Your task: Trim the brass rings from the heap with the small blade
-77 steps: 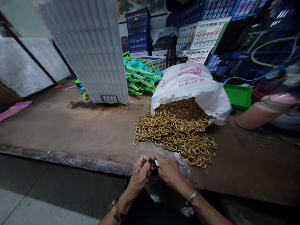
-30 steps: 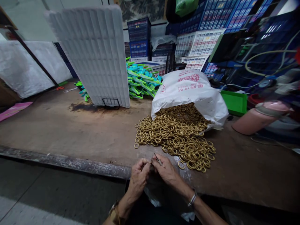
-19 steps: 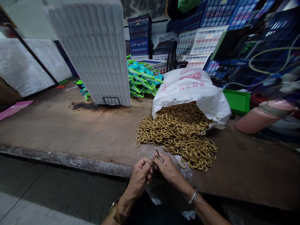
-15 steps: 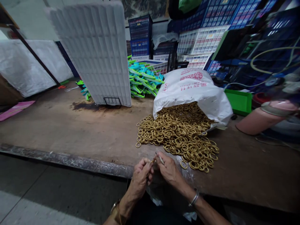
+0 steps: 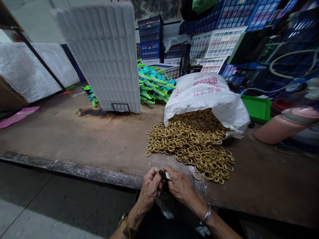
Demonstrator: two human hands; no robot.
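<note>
My left hand is closed at the table's front edge, its fingertips pinched together. A gold ring showed at these fingertips a moment earlier; now it is mostly hidden. My right hand is closed around a small knife-like tool, with a pale part and a dark part showing. The tool's dark end meets the left fingertips. Just beyond the hands, a heap of gold rings spills out of a white sack lying on its side.
On the wooden table a ribbed white panel stands in a black wire stand. Behind it lie green and turquoise plastic pieces. A pink bottle and a green tray are at right. Stacked crates rise behind.
The tool in my right hand has turned and moved left, so its dark end now lies against the left fingertips. The two hands are closer together. The heap looks the same.
</note>
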